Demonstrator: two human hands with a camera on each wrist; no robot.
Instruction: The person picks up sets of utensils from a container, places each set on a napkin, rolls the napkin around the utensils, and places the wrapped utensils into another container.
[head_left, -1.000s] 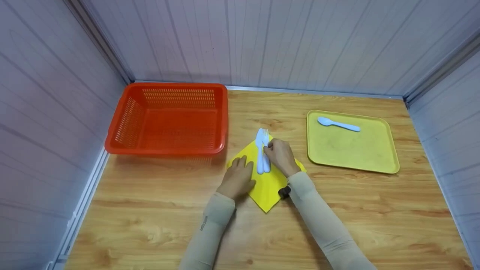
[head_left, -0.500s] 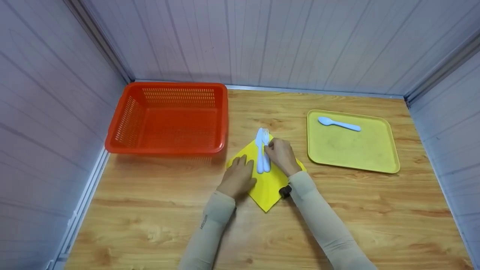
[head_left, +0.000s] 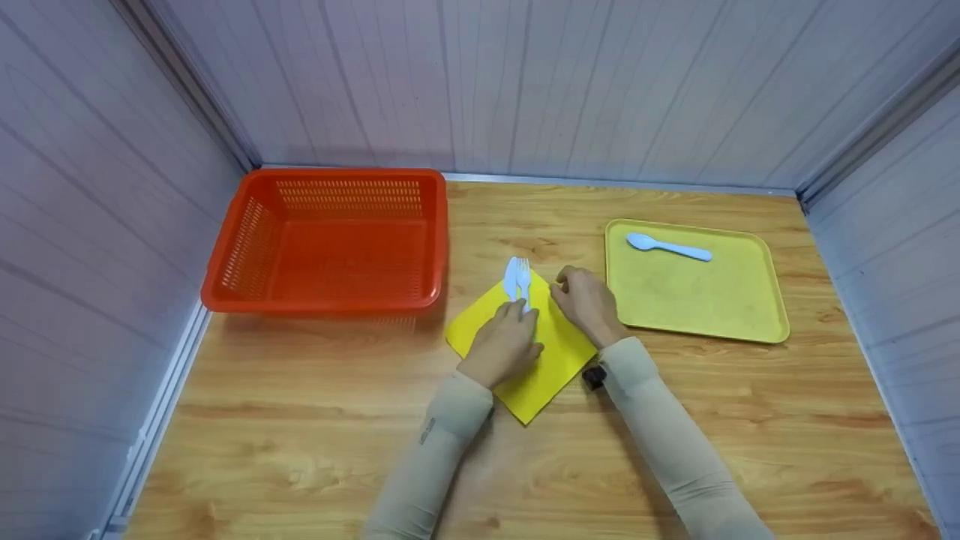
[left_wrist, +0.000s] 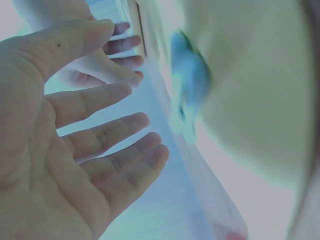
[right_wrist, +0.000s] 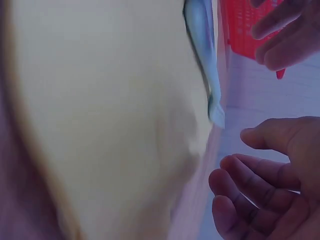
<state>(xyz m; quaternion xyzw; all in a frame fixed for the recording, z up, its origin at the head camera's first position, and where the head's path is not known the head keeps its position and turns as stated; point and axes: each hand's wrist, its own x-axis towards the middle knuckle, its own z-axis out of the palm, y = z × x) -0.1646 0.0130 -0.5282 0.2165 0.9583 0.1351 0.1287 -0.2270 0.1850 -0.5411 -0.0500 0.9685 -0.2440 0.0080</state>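
Observation:
A yellow square napkin point(head_left: 559, 356) lies on the table with one corner towards the person. On it a white knife point(head_left: 510, 279) and a white fork point(head_left: 523, 276) lie side by side, tips towards the back wall. My left hand point(head_left: 501, 346) is over their handles and hides them in the head view; the left wrist view shows its fingers spread, apart from the cutlery. Near the napkin's right edge is my right hand point(head_left: 589, 304), fingers loosely bent. In the right wrist view a gap separates that hand from the fork point(right_wrist: 204, 55), and it holds nothing.
At the back left stands a red plastic basket point(head_left: 322, 306) with slotted walls. A yellow tray point(head_left: 697, 300) to the right bears a white spoon point(head_left: 667, 247). Panel walls bound the wooden table point(head_left: 300, 450) at the back and both sides.
My right hand has let go of the fork and moved right. My left hand has shifted right from the napkin's left side to over the cutlery handles. The head view has turned slightly.

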